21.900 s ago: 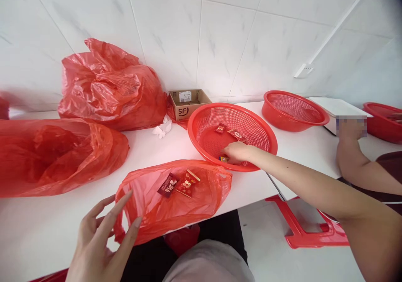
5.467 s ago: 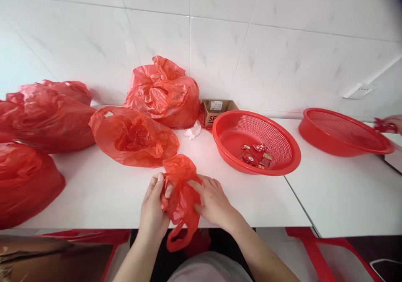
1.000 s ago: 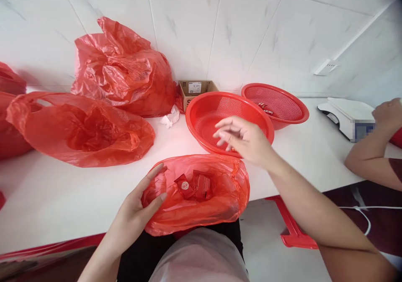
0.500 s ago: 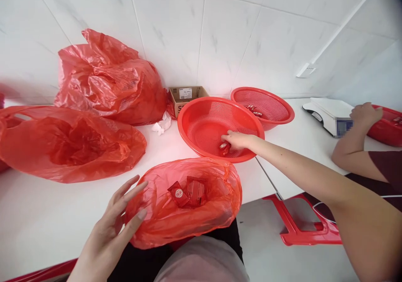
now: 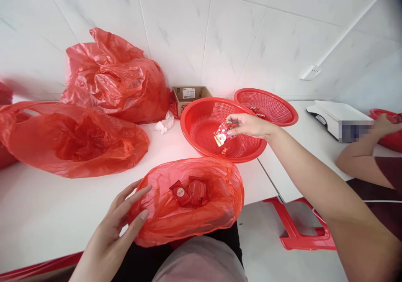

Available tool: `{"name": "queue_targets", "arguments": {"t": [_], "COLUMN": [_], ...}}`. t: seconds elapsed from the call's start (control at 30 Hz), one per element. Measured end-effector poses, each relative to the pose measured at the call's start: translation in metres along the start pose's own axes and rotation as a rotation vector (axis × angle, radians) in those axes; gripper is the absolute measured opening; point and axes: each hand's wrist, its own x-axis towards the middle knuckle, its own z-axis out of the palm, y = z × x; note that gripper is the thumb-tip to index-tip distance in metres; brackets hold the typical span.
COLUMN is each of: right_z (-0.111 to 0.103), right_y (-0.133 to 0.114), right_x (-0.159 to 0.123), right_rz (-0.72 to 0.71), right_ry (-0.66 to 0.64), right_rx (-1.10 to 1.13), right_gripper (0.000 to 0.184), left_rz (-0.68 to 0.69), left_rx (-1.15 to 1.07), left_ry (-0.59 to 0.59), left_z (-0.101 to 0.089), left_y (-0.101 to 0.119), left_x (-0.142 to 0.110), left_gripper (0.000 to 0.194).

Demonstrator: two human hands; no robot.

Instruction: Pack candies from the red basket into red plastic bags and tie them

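Observation:
My right hand (image 5: 246,125) is closed on a small red-and-white wrapped packet (image 5: 222,132), held up over the red plastic colander (image 5: 196,125). Below it, another small red packet (image 5: 225,151) lies in the colander. In front of me is an open red plastic bag (image 5: 163,229), its mouth spread wide. Two dark red wrapped packets (image 5: 197,191) lie inside it. My left hand (image 5: 125,219) rests at the bag's left rim with fingers stretched and thumb apart.
A second red colander (image 5: 276,102) with a few packets stands behind. Large red bags (image 5: 122,85) and a cardboard box (image 5: 177,102) are by the wall. At right are a white scale (image 5: 341,110), a co-worker's arm (image 5: 358,156) and a red stool (image 5: 293,232).
My right hand has risen from the colander's bottom with a packet in its fingers. My left hand stays at the bag's rim. The co-worker's hand has shifted right, off the scale.

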Motion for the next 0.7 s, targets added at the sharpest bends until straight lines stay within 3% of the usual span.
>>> {"name": "queue_targets", "arguments": {"t": [0.17, 0.23, 0.33, 0.4, 0.53, 0.7], "right_z": [0.075, 0.108, 0.142, 0.149, 0.141, 0.141], "right_y": [-0.030, -0.031, -0.025, -0.021, -0.021, -0.023], "right_x": [-0.018, -0.022, -0.022, -0.020, -0.021, -0.029], "right_rz": [-0.141, -0.137, -0.152, -0.170, -0.146, -0.071], "right_ry": [-0.183, -0.254, -0.233, -0.193, -0.161, -0.289], "right_rx": [0.176, 0.125, -0.072, -0.135, -0.008, 0.054], "right_gripper": [0.032, 0.032, 0.026, 0.026, 0.028, 0.028], "left_rz": [-0.010, 0.002, 0.007, 0.006, 0.015, 0.022], "left_rx": [-0.099, -0.131, -0.153, -0.158, -0.153, -0.156], "left_ry": [0.024, 0.008, -0.008, -0.005, 0.011, 0.009], "left_z": [0.008, 0.010, 0.010, 0.009, 0.007, 0.007], "left_y": [0.004, 0.005, 0.006, 0.006, 0.006, 0.005], "left_x": [0.002, 0.003, 0.003, 0.002, 0.000, 0.001], "left_gripper": [0.048, 0.050, 0.052, 0.052, 0.053, 0.052]}}
